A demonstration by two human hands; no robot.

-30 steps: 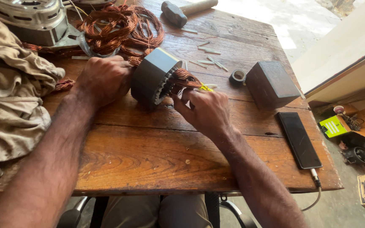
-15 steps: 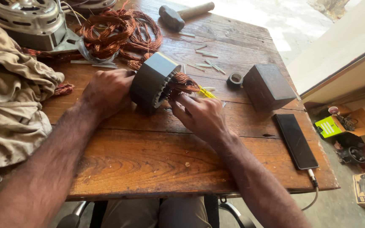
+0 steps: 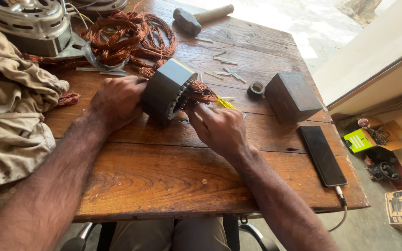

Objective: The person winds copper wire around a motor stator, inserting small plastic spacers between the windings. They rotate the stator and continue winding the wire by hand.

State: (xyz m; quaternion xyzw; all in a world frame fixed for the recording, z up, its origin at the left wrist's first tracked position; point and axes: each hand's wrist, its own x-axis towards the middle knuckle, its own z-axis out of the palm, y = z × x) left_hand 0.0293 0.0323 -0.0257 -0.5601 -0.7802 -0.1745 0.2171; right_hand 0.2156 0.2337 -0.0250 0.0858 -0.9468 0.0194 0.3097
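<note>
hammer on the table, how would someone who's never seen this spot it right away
Start at the wooden table and look to its far edge, beyond the tangle of copper wire. The hammer lies there on its side, a dark metal head on a pale wooden handle, the only tool with a handle.

Bare forearms, no sleeves; khaki trousers (image 3: 173,234) below.

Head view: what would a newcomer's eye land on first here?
Mid-table, the grey slotted metal stator core stands on edge, braced by the left hand, while the right hand works at the copper winding bulging from its open face. Behind it a tangled heap of loose copper wire sprawls towards the far edge. At the far edge lies a wooden-handled hammer.
</note>
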